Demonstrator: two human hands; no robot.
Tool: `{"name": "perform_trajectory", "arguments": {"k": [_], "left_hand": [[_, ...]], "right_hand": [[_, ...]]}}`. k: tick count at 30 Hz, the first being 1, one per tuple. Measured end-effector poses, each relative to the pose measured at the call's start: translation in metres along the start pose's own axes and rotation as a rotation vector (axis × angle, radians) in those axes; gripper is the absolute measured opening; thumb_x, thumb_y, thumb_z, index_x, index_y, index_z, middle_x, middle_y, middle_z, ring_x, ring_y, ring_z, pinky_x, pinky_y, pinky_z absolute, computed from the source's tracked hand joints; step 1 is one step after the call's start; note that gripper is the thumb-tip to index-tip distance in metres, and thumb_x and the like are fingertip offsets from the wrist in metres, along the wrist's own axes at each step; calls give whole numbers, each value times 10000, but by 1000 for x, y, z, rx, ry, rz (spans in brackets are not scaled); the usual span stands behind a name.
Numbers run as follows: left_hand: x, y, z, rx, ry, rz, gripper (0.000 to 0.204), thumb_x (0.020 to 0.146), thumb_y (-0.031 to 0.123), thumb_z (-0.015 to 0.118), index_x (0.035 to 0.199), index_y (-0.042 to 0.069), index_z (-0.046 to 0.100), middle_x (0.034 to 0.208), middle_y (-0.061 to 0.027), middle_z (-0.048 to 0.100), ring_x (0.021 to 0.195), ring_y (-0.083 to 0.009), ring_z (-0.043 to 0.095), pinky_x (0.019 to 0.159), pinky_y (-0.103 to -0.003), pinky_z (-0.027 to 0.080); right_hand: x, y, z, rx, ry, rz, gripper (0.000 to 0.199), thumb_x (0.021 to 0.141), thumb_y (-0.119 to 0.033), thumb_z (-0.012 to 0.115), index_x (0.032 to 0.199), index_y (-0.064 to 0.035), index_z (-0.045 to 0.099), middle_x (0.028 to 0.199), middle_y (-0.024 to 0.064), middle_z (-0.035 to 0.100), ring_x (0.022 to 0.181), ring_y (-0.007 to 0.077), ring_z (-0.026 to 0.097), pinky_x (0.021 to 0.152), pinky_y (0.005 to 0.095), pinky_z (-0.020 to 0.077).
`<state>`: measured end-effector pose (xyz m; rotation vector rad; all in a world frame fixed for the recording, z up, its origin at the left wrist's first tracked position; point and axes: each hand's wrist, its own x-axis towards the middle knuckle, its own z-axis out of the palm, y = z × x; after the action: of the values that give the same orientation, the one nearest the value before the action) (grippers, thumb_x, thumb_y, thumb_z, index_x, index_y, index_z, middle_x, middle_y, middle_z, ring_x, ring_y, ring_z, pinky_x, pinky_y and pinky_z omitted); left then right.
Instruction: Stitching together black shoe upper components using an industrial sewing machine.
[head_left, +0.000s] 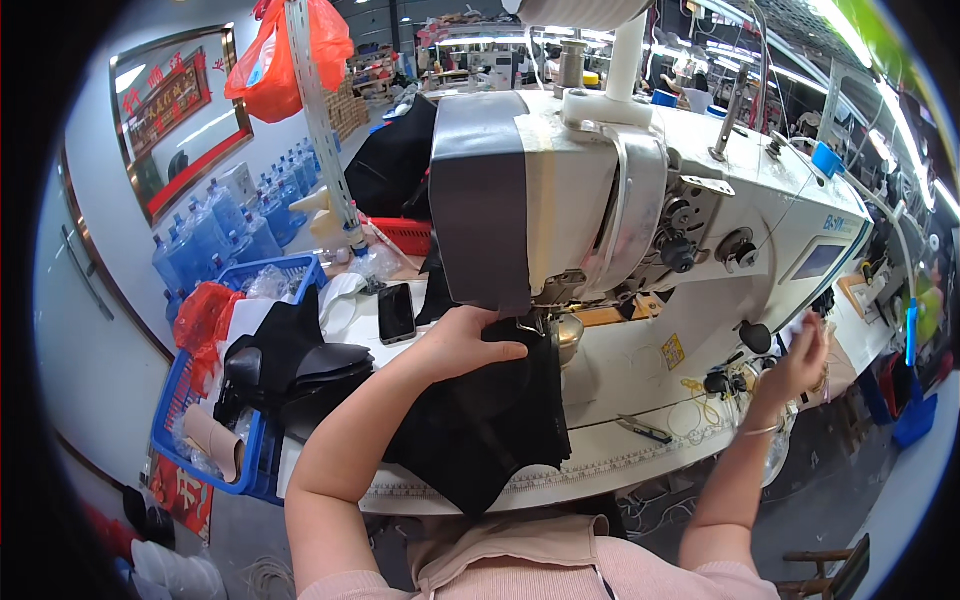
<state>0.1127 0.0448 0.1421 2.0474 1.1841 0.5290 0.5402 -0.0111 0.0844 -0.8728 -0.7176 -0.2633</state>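
Black fabric (480,430) lies at the centre of the head view, on the white table (590,470) of a sewing machine (590,200). Along the curved front edge of this table runs a measuring scale. A phone (396,313) lies left of centre, and small snips (648,431) lie right of centre, lower. The room is a workshop: blue water bottles (230,225) stand at the left, and bright lamps shine at the upper right. The fabric extends from below the machine's head downward, its long axis nearly vertical in the frame, one corner pointing to the bottom. The left hand (465,345) presses on its upper part, thumb stretched; the other fingers are hidden, so I cannot tell its grip. The right hand (800,365) is raised at the right, fingers partly bent; whether it holds something, I cannot tell.
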Motion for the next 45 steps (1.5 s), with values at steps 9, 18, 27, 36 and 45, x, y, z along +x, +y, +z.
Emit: {"name": "perform_trajectory", "arguments": {"k": [9,18,27,36,45], "left_hand": [[-6,-9,4,0,67,40,539,773,335,706,1175,-3,580,1115,-177,617,1051,-270,579,926,-329,422],[-21,-43,-33,434,-152,-87,572,692,390,721,1071,-28,626,974,-223,646,928,-336,617,842,-367,470],[-7,-34,45,-155,536,175,351,770,131,740,1068,22,589,975,-96,656,942,-177,612,850,-321,463],[19,-53,54,-562,581,345,126,855,103,639,911,-9,639,857,-13,654,778,-74,560,686,-235,456],[15,23,139,-710,1004,520,184,734,65,750,888,58,649,1122,-32,482,1071,-187,473,958,-306,329]], "right_hand": [[11,14,-42,-98,-82,0,207,953,-147,507,1070,9,578,939,49,601,793,108,565,726,233,473],[-155,-33,-47,-471,-1230,-183,224,708,-70,680,930,-50,656,863,100,641,855,300,598,746,363,494],[-171,-15,-65,-690,-1195,-252,164,773,-24,591,932,-21,630,896,119,642,856,311,590,748,393,490],[-179,-14,-81,-585,-1101,-198,140,785,-9,544,908,-44,602,842,129,609,821,324,569,737,410,460],[-170,-15,-98,-591,-981,-130,103,852,-50,545,951,-69,565,860,119,576,791,327,558,683,412,446]]}}
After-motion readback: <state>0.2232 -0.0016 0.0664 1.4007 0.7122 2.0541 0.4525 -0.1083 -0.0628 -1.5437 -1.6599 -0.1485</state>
